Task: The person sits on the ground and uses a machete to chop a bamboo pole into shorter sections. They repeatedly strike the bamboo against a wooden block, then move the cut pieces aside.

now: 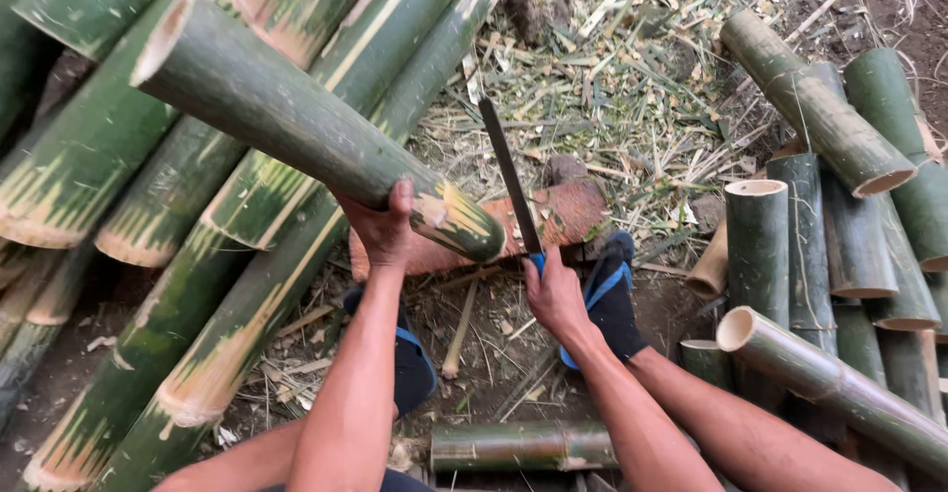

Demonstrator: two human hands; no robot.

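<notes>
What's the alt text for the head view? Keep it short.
Seen from above, a person's left hand steadies a thick green bamboo section on a reddish wooden block, while the right hand grips a long dark blade. Cut bamboo lengths and shavings cover the ground.

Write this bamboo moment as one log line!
left hand: grips bamboo pole | right hand: holds machete | pole end on wood block
</notes>
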